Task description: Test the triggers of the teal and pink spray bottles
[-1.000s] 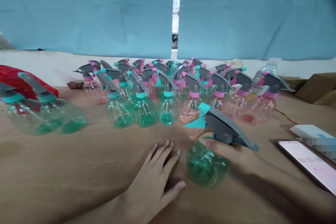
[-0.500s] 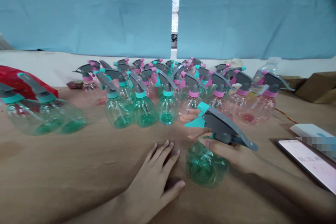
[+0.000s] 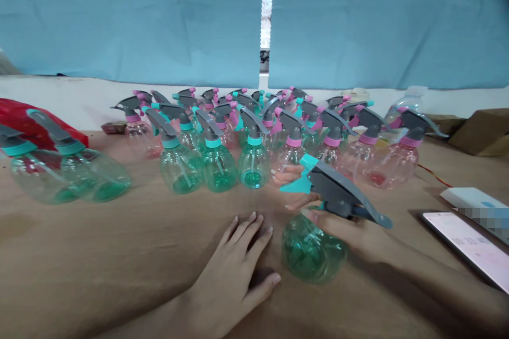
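Observation:
My right hand [image 3: 350,230] is wrapped around the neck of a green spray bottle [image 3: 308,254], under its grey trigger head with a turquoise nozzle and trigger pointing left. The bottle tilts a little; whether its base touches the table cannot be told. My left hand [image 3: 234,265] lies flat, palm down and fingers spread, on the brown table [image 3: 131,259], left of that bottle and apart from it. Just beyond my hands stand green spray bottles with turquoise collars, such as the nearest green bottle [image 3: 254,169], and pink spray bottles [image 3: 397,164] with pink collars.
Several more spray bottles crowd behind the front row. Two green bottles [image 3: 95,177] stand at the left, before a red plastic bag [image 3: 75,132]. At the right lie a phone [image 3: 469,246], a white box [image 3: 473,198] and a cardboard box [image 3: 483,132]. A blue cloth [image 3: 139,21] hangs behind.

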{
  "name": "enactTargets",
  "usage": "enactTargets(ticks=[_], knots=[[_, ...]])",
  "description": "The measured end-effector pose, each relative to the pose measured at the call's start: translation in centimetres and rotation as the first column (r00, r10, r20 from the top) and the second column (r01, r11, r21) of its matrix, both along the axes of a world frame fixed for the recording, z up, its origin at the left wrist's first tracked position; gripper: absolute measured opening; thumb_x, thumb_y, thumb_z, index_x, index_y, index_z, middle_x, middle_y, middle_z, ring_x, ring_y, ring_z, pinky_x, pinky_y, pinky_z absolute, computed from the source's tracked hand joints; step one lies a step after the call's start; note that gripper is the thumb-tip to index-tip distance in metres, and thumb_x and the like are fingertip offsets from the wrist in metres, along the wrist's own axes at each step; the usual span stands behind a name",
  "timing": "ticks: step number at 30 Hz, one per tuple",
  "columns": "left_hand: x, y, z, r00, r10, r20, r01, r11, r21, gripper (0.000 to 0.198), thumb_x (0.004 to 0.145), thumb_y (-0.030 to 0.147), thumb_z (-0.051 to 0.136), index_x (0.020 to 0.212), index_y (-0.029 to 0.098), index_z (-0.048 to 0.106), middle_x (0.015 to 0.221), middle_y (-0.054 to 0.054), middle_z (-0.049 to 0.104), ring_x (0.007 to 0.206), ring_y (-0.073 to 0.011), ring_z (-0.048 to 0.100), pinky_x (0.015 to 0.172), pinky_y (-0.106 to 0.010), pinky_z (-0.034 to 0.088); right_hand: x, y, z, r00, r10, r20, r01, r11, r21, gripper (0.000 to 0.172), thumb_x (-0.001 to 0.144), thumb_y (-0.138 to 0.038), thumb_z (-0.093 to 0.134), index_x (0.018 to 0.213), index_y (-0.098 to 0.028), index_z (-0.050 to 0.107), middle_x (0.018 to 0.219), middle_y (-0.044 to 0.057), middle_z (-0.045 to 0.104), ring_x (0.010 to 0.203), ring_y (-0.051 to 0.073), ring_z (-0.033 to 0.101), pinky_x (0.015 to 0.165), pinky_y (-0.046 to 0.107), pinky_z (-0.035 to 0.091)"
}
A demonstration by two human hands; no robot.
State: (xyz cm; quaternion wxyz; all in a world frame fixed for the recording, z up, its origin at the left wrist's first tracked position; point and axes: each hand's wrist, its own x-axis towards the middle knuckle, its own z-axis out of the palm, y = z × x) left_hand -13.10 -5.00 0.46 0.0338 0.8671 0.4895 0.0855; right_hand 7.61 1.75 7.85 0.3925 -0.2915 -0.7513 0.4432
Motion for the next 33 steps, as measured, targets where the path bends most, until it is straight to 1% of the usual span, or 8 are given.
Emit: enactTargets(ticks=[6, 11, 13, 16, 19, 23, 26, 33], knots=[[-0.05, -0.10, -0.14, 1.000, 0.003, -0.011, -0.003, 1.000, 0.013, 0.059, 0.093, 0.052, 0.042, 0.140, 0.016, 0.039, 0.147, -0.013, 0.036, 0.134, -0.0304, 0.034, 0.107, -0.053, 0.032, 0.12, 0.08, -0.33, 1.000, 0.015, 0.000, -0.015, 1.000, -0.004, 0.045, 0.074, -0.020, 0.053, 0.117, -0.031, 0.058, 0.120, 0.004, 0.063, 0.077, 0.015, 0.068, 0.074, 0.028, 0.058], [-0.09, 0.00, -0.16, 1.000, -0.007, 0.004, 0.007, 1.000, 0.024, 0.059, 0.093, 0.051, 0.043, 0.140, 0.016, 0.039, 0.147, -0.013, 0.037, 0.134, -0.0307, 0.034, 0.107, -0.053, 0.032, 0.03, 0.14, -0.24, 1.000, 0.008, -0.005, -0.008, 1.000, 0.024, 0.047, 0.073, -0.020, 0.051, 0.118, -0.029, 0.058, 0.117, 0.003, 0.064, 0.073, 0.012, 0.066, 0.074, 0.025, 0.056], [-0.06, 0.04, -0.13, 1.000, -0.008, 0.002, 0.008, 1.000, 0.022, 0.059, 0.093, 0.051, 0.043, 0.140, 0.015, 0.039, 0.147, -0.014, 0.037, 0.134, -0.0311, 0.034, 0.107, -0.053, 0.032, -0.01, 0.12, -0.17, 1.000, 0.003, -0.003, -0.003, 1.000, 0.023, 0.047, 0.072, -0.020, 0.051, 0.117, -0.029, 0.059, 0.116, 0.003, 0.064, 0.069, 0.011, 0.065, 0.072, 0.024, 0.056], [0.00, 0.04, -0.07, 1.000, -0.007, -0.002, 0.007, 1.000, 0.018, 0.059, 0.093, 0.050, 0.042, 0.140, 0.014, 0.039, 0.147, -0.014, 0.037, 0.134, -0.0314, 0.034, 0.106, -0.054, 0.033, -0.04, 0.08, -0.12, 1.000, -0.016, 0.006, 0.016, 1.000, 0.012, 0.045, 0.072, -0.021, 0.052, 0.115, -0.029, 0.060, 0.114, 0.003, 0.065, 0.066, 0.012, 0.065, 0.067, 0.024, 0.056], [0.06, 0.00, -0.03, 1.000, -0.005, 0.002, 0.005, 1.000, 0.012, 0.059, 0.093, 0.051, 0.042, 0.139, 0.015, 0.039, 0.147, -0.014, 0.037, 0.134, -0.0311, 0.034, 0.106, -0.054, 0.033, -0.08, 0.05, -0.16, 1.000, -0.024, 0.016, 0.024, 1.000, 0.009, 0.043, 0.073, -0.024, 0.052, 0.115, -0.028, 0.060, 0.112, 0.004, 0.066, 0.069, 0.013, 0.066, 0.065, 0.024, 0.056], [0.06, -0.06, -0.04, 1.000, -0.004, 0.022, 0.004, 1.000, 0.012, 0.059, 0.092, 0.051, 0.043, 0.139, 0.015, 0.040, 0.147, -0.014, 0.037, 0.134, -0.0306, 0.034, 0.107, -0.054, 0.032, -0.11, 0.06, -0.21, 0.999, -0.030, 0.013, 0.030, 0.999, 0.024, 0.041, 0.074, -0.024, 0.052, 0.114, -0.027, 0.060, 0.113, 0.005, 0.066, 0.069, 0.013, 0.066, 0.068, 0.025, 0.056], [0.03, -0.07, -0.04, 1.000, -0.001, 0.009, 0.001, 1.000, 0.006, 0.059, 0.092, 0.051, 0.043, 0.139, 0.015, 0.040, 0.147, -0.014, 0.036, 0.135, -0.0303, 0.033, 0.108, -0.053, 0.031, -0.11, 0.07, -0.19, 1.000, -0.021, -0.001, 0.021, 0.999, 0.031, 0.043, 0.073, -0.021, 0.052, 0.114, -0.028, 0.060, 0.112, 0.004, 0.066, 0.068, 0.013, 0.065, 0.069, 0.026, 0.056], [0.08, -0.03, -0.07, 1.000, 0.004, -0.005, -0.004, 1.000, 0.006, 0.060, 0.093, 0.052, 0.041, 0.140, 0.016, 0.038, 0.148, -0.014, 0.035, 0.135, -0.0303, 0.033, 0.107, -0.053, 0.031, -0.02, -0.01, -0.22, 0.999, -0.032, 0.030, 0.031, 0.999, 0.039, 0.046, 0.072, -0.021, 0.052, 0.117, -0.028, 0.058, 0.105, 0.004, 0.068, 0.063, 0.013, 0.063, 0.064, 0.027, 0.055]])
